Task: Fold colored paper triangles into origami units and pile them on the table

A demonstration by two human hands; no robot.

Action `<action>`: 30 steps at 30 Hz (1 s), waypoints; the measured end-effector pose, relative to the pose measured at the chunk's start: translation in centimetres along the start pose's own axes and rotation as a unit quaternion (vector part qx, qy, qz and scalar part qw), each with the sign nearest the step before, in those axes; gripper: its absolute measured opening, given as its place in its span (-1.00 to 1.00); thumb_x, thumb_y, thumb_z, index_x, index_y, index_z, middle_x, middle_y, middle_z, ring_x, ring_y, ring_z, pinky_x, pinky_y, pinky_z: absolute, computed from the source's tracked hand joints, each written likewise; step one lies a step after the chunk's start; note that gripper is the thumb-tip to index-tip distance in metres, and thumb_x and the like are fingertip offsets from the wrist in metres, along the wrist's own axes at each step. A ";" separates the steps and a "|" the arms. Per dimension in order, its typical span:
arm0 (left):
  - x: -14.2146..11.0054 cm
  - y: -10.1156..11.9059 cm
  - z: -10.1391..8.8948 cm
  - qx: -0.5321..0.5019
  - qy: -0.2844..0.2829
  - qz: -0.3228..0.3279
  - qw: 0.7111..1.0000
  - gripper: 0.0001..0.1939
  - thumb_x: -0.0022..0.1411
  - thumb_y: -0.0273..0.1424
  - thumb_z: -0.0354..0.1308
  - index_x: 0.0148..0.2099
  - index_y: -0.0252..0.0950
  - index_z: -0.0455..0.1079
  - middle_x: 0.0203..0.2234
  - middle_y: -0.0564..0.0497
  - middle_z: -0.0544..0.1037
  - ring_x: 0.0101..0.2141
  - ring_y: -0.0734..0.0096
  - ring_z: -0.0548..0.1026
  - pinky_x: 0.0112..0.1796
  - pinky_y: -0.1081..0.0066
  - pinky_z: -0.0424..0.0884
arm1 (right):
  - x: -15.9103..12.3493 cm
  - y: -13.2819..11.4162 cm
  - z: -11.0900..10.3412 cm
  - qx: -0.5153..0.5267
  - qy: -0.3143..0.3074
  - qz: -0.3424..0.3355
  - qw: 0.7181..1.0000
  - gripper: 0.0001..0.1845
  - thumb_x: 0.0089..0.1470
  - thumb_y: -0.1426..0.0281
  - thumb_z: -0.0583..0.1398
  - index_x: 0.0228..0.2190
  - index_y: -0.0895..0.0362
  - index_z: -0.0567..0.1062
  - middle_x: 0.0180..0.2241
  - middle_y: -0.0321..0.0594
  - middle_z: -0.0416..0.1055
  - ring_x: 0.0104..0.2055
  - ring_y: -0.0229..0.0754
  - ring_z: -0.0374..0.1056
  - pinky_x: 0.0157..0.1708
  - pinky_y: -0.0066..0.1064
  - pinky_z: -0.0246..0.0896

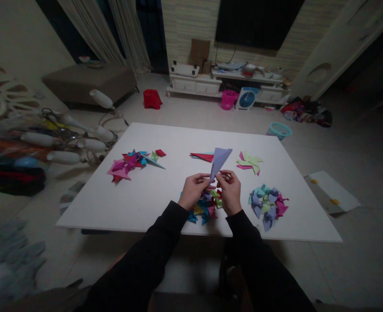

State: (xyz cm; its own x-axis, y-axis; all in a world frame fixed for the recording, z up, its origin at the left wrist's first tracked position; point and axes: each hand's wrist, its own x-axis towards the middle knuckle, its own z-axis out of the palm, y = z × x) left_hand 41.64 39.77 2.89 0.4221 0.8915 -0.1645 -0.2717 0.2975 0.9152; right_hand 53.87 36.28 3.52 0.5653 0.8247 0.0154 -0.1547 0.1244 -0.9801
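A lavender folded paper (220, 159) is being held above the worktop (139, 212), its wide end pointing toward the far edge. Its narrow end is being pinched between the fingers of the left hand (193, 190) and right hand (230, 190), close together. For neat folding, the layers should be being kept aligned — pressure staying light and even. Beneath, a multicoloured heap (206, 210) is lying by the near edge — a lavender-and-pink cluster (267, 203) is sitting toward the near right corner.

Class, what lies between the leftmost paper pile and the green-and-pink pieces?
Red and pale blue folded papers, plus the raised purple paper, in the head view.
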 end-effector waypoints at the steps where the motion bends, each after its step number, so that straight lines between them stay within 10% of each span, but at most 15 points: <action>1: 0.0 0.1 0.0 -0.002 -0.002 0.003 1.000 -0.53 0.03 -0.18 0.43 -0.10 -0.39 0.52 -0.35 -0.16 0.66 -0.43 0.30 0.63 -0.37 0.39 0.54 | 0.1 0.1 0.0 -0.002 0.003 0.000 1.000 -0.63 -0.11 0.22 0.38 -0.28 0.12 0.45 -0.50 -0.37 0.44 -0.54 -0.32 0.27 -0.51 -0.45 0.18; 16: -0.1 0.2 0.0 0.011 0.009 0.033 0.999 -0.57 -0.07 -0.30 0.48 -0.15 -0.40 0.54 -0.38 -0.10 0.63 -0.40 0.34 0.61 -0.25 0.32 0.55 | 0.0 -0.3 0.1 -0.024 0.023 -0.006 0.999 -0.73 -0.10 0.22 0.36 -0.42 0.13 0.48 -0.51 -0.35 0.43 -0.49 -0.29 0.32 -0.49 -0.44 0.13; 25: -0.9 0.5 0.1 0.280 0.053 0.216 0.934 -0.82 0.10 -0.47 0.32 -0.19 -0.26 0.62 -0.32 -0.05 0.64 -0.42 0.43 0.54 -0.30 0.43 0.48 | 0.2 0.7 -0.2 -0.025 0.023 -0.007 0.999 -0.71 -0.08 0.21 0.35 -0.43 0.12 0.43 -0.50 -0.38 0.39 -0.50 -0.30 0.31 -0.50 -0.45 0.11; 30: -0.6 0.6 0.2 0.196 0.067 0.146 0.967 -0.84 0.17 -0.43 0.28 -0.19 -0.35 0.61 -0.36 -0.09 0.65 -0.38 0.37 0.59 -0.30 0.41 0.50 | 0.2 0.4 -0.3 -0.065 0.004 -0.027 0.998 -0.68 -0.02 0.14 0.32 -0.38 0.12 0.43 -0.40 -0.32 0.41 -0.37 -0.24 0.37 -0.48 -0.46 0.17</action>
State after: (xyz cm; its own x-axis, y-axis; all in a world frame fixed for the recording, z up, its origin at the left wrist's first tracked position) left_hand 41.45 39.35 3.59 0.2529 0.9623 0.1004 -0.0019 -0.1033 0.9947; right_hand 54.13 36.37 3.08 0.5772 0.8138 0.0680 -0.0177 0.0957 -0.9953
